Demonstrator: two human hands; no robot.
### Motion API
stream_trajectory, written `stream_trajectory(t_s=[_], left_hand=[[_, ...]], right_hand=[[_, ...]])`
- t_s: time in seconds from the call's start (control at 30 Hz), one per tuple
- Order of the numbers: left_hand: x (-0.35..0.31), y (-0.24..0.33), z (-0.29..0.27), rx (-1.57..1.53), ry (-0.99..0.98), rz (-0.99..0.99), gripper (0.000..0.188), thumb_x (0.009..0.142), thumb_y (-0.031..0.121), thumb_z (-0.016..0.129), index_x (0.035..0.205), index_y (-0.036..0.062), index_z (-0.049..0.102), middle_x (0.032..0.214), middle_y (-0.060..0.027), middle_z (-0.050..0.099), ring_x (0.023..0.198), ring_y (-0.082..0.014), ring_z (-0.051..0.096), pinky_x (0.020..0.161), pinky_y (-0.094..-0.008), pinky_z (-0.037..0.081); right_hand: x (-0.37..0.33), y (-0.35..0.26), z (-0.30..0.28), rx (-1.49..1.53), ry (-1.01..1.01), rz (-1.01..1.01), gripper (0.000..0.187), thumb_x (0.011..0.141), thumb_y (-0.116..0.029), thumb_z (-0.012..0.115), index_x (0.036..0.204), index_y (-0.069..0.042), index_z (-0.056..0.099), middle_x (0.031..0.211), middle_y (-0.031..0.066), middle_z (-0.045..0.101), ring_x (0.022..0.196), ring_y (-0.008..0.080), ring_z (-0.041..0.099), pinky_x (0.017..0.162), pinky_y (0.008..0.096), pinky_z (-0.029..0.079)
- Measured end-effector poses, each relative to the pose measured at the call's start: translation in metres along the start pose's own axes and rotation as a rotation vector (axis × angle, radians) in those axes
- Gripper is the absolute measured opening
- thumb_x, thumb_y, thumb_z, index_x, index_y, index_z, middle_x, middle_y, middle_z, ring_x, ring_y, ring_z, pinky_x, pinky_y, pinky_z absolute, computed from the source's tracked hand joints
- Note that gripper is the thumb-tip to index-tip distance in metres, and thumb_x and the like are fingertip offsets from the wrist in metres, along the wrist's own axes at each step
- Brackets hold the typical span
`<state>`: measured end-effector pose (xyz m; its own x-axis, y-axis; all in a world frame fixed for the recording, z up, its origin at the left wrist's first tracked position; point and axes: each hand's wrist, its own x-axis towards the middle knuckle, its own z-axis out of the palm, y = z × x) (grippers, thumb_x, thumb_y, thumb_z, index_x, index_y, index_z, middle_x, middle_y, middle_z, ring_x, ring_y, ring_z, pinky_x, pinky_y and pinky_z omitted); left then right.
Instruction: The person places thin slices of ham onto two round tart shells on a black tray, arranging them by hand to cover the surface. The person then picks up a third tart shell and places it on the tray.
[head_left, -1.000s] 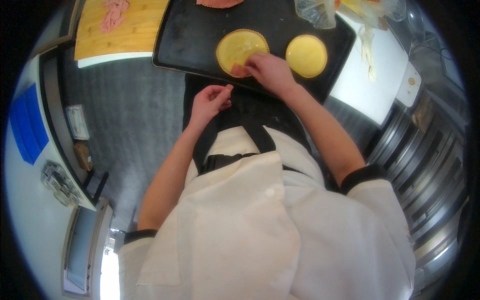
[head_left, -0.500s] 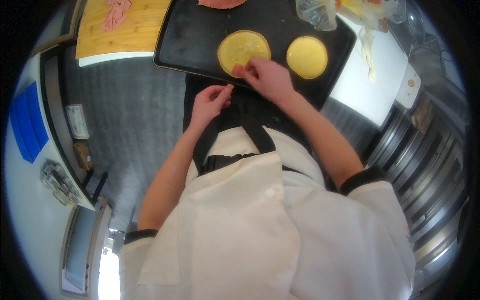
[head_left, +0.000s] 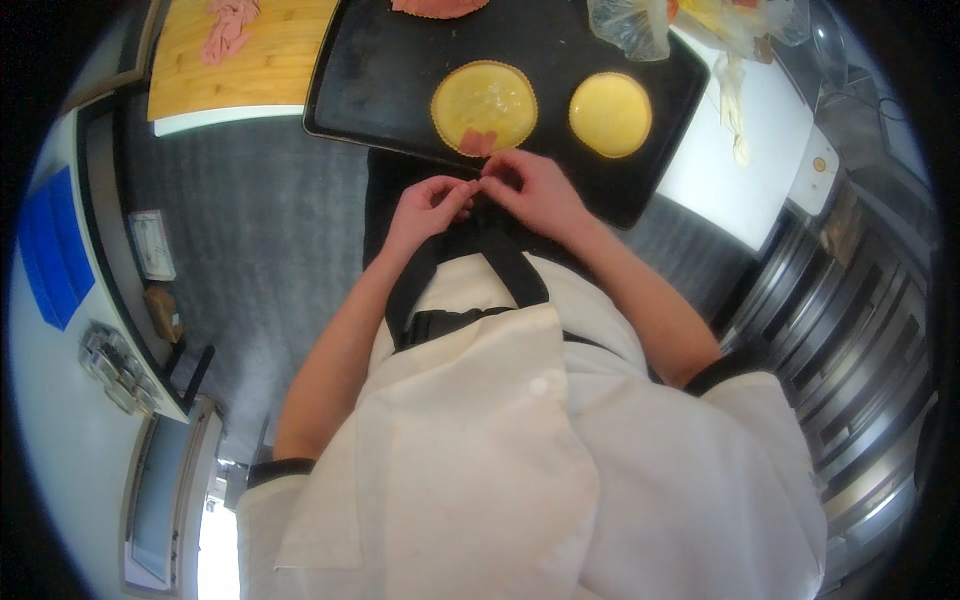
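Observation:
Over the near edge of a black baking tray (head_left: 380,90), my left hand (head_left: 430,208) and my right hand (head_left: 535,192) meet at the fingertips. Both are closed in a pinch; whatever lies between the fingers is too small or hidden to name. Just beyond my right hand sits a round tart (head_left: 484,95) with a crimped edge and a pale yellow filling. Pink pieces of sliced meat (head_left: 478,142) lie on its near rim. A second yellow tart (head_left: 610,114) without meat is to the right. At the far edge, another tart (head_left: 440,6) is covered with pink slices.
A wooden cutting board (head_left: 270,70) with crumpled pink meat slices (head_left: 230,30) is at the far left. Clear plastic bags (head_left: 635,25) lie at the far right above a white surface (head_left: 740,165). A metal rack or shelving (head_left: 850,370) stands at right.
My right hand has let go of a pink meat piece on the near rim of the middle tart and drawn back toward me. Its fingertips now meet those of my left hand.

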<state>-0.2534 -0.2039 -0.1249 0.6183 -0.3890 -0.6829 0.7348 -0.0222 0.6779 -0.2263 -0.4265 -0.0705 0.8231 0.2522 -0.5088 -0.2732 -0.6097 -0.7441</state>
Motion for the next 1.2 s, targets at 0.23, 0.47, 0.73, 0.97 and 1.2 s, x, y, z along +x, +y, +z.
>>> stream_trajectory(t_s=[0.23, 0.47, 0.73, 0.97, 1.2], left_hand=[[-0.002, 0.010, 0.000, 0.027, 0.107, -0.145, 0.029, 0.100, 0.030, 0.071, 0.111, 0.0031, 0.073, 0.093, -0.0025, 0.071, 0.082, -0.0092, 0.067, 0.073, -0.0248, 0.057], [-0.005, 0.007, 0.000, -0.007, 0.114, -0.133, 0.028, 0.100, 0.030, 0.071, 0.111, 0.0035, 0.073, 0.092, -0.0021, 0.071, 0.081, -0.0089, 0.067, 0.072, -0.0241, 0.057], [-0.009, 0.008, -0.001, 0.003, 0.120, -0.122, 0.028, 0.100, 0.030, 0.071, 0.112, 0.0040, 0.073, 0.091, -0.0015, 0.071, 0.081, -0.0089, 0.067, 0.072, -0.0234, 0.056], [-0.008, 0.010, -0.003, -0.029, 0.105, -0.088, 0.028, 0.102, 0.027, 0.068, 0.118, 0.0034, 0.071, 0.097, -0.0026, 0.072, 0.084, -0.0100, 0.068, 0.076, -0.0253, 0.058], [-0.014, 0.045, 0.008, -0.110, 0.064, 0.122, 0.030, 0.104, 0.016, 0.063, 0.130, 0.0013, 0.064, 0.108, -0.0056, 0.072, 0.092, -0.0115, 0.068, 0.080, -0.0274, 0.059]], right_hand=[[0.012, 0.006, -0.005, -0.439, 0.177, -0.111, 0.027, 0.087, -0.034, 0.077, 0.095, -0.011, 0.065, 0.090, 0.0079, 0.070, 0.083, 0.0303, 0.071, 0.070, 0.0426, 0.056], [0.029, 0.015, 0.008, -0.612, 0.256, -0.306, 0.022, 0.083, -0.025, 0.077, 0.096, -0.012, 0.065, 0.086, 0.0062, 0.068, 0.082, 0.0278, 0.069, 0.068, 0.0402, 0.055], [0.028, 0.012, 0.004, -0.609, 0.275, -0.264, 0.012, 0.086, -0.022, 0.072, 0.092, -0.013, 0.068, 0.085, 0.0070, 0.070, 0.080, 0.0284, 0.070, 0.068, 0.0410, 0.055], [0.013, -0.006, -0.025, 0.066, 0.197, 0.044, 0.021, 0.093, -0.022, 0.072, 0.105, -0.006, 0.072, 0.088, 0.0084, 0.074, 0.079, 0.0189, 0.071, 0.073, 0.0322, 0.056], [0.004, -0.033, -0.052, 0.546, -0.119, 0.055, 0.014, 0.099, -0.012, 0.068, 0.111, -0.005, 0.071, 0.102, 0.0014, 0.071, 0.095, 0.0112, 0.066, 0.089, 0.0275, 0.053]])
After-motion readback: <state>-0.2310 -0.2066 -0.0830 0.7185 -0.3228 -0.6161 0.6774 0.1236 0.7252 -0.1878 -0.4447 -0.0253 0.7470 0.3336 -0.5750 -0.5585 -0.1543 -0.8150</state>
